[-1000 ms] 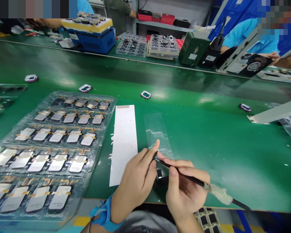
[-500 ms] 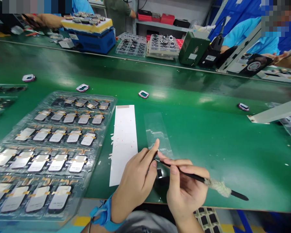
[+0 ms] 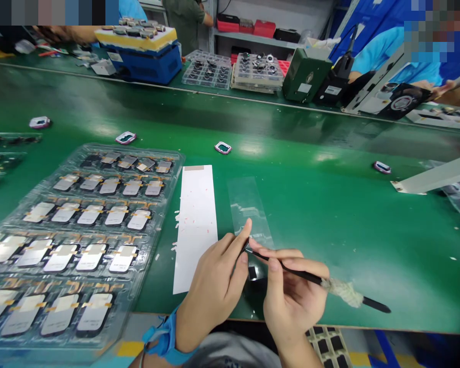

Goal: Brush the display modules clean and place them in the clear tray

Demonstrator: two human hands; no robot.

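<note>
My right hand (image 3: 293, 291) is shut on a slim black pointed tool (image 3: 302, 275) with a fluffy white wrap around its shaft. The tool's tip reaches the fingertips of my left hand (image 3: 214, 281), close to the thumb. A small dark part (image 3: 252, 273) shows just below that tip, partly hidden by my hands. Whether my left hand grips it, I cannot tell. Beyond my fingertips lies a clear plastic film strip (image 3: 249, 209), and left of my left hand lies a white paper sheet (image 3: 195, 230) flecked with pink. A clear tray (image 3: 80, 230) of flat modules with gold tabs sits further left.
Small pink-rimmed parts (image 3: 223, 147) lie scattered on the green mat (image 3: 310, 230). A pale bar (image 3: 433, 176) crosses the right side. At the far bench stand a blue machine (image 3: 140, 61), parts trays (image 3: 257, 73) and a green box (image 3: 306, 74), with co-workers' arms beyond.
The tool's wrapped tail has swung upward and slightly left, and my right hand has turned a little with it. The whole scene has shifted slightly with my head.
</note>
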